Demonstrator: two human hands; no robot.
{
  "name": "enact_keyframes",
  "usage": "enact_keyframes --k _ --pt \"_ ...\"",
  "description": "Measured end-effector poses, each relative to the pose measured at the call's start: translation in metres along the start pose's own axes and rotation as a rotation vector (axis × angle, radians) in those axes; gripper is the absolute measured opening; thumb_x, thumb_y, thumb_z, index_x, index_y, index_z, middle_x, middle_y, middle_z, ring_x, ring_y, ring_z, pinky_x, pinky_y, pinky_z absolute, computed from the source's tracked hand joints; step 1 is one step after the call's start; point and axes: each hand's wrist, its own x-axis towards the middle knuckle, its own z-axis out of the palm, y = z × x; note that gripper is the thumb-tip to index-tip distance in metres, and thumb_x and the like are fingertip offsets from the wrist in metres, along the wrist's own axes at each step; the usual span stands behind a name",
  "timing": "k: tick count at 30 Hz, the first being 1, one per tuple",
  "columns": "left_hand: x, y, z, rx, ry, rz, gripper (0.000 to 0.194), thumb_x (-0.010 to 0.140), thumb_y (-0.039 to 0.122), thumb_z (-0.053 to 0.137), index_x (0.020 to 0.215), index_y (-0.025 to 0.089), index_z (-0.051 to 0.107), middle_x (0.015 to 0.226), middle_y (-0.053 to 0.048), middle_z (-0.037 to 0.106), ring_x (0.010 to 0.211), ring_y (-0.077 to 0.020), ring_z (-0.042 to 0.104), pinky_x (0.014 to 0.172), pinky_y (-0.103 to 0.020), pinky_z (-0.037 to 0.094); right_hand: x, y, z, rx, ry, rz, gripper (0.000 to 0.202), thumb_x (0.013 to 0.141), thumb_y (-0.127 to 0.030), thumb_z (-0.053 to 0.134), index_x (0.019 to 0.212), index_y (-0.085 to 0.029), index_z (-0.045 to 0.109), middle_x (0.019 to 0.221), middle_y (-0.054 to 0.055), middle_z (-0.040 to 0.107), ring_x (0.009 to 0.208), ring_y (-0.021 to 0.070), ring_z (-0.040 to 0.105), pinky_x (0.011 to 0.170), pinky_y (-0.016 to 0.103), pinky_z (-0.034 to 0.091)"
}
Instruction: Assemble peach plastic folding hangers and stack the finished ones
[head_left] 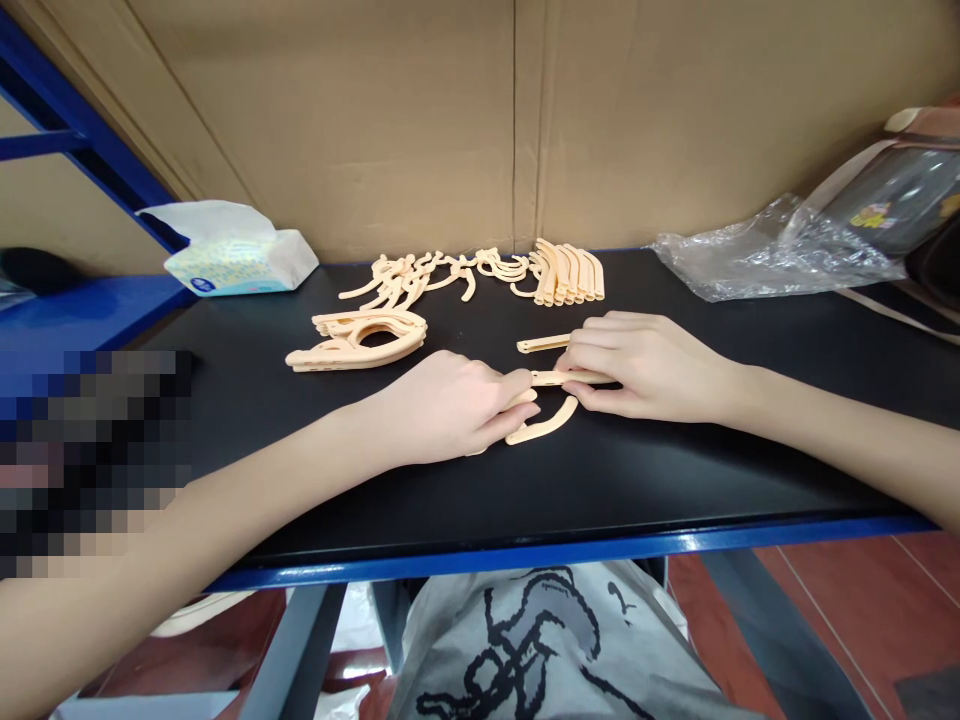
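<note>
Low over the black tabletop, my left hand (480,400) pinches the end of a cream plastic piece, with its thumb and fingers closed. My right hand (626,365) grips a slim cream hanger arm (547,379), which meets the left hand's piece. It looks like a folding clothes hanger, though the joint is partly hidden by my fingers. Beneath, a curved cream piece (547,425) shows between the hands. Just beyond the right fingers lies another straight arm (541,343), partly covered by that hand. Left of my left hand rests a stack of folded hangers (356,340).
Along the back lie loose hanger hooks (405,280) and a row of curved arms (570,272). A tissue pack (240,255) stands back left. Clear plastic wrap (780,255) and a transparent bag (900,190) are back right. The table's blue edge (570,555) runs in front.
</note>
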Motion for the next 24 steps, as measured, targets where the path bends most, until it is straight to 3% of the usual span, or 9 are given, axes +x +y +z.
enact_keyframes --k 7,14,24 --pt "0.0001 -0.0002 -0.0021 -0.019 0.008 0.011 0.033 0.097 0.037 0.035 0.078 0.017 0.052 0.057 0.001 0.055 0.047 -0.0136 0.050 0.047 -0.025 0.022 -0.0022 -0.0019 -0.0005 0.017 0.028 0.017 0.023 0.093 -0.028 0.042 0.088 -0.018 0.062 0.079 0.002 0.059 0.072 0.0124 0.053 0.058 0.024 0.036" --pt "-0.0001 -0.0008 -0.0003 -0.048 0.034 0.038 0.048 0.088 0.062 0.040 0.075 0.017 0.052 0.056 0.001 0.054 0.045 -0.0127 0.048 0.045 -0.024 0.021 -0.0040 -0.0034 0.0001 -0.028 0.054 0.035 0.025 0.094 -0.030 0.040 0.095 -0.018 0.062 0.081 -0.001 0.057 0.062 0.0082 0.049 0.048 0.023 0.030" --pt "-0.0001 0.0002 -0.0013 0.052 0.047 0.029 0.039 0.091 0.052 0.043 0.078 0.016 0.051 0.058 0.000 0.059 0.044 -0.0131 0.051 0.044 -0.024 0.017 -0.0043 -0.0034 -0.0023 -0.099 0.106 0.060 0.034 0.098 -0.034 0.034 0.102 -0.018 0.063 0.088 0.001 0.061 0.062 0.0077 0.052 0.047 0.024 0.031"
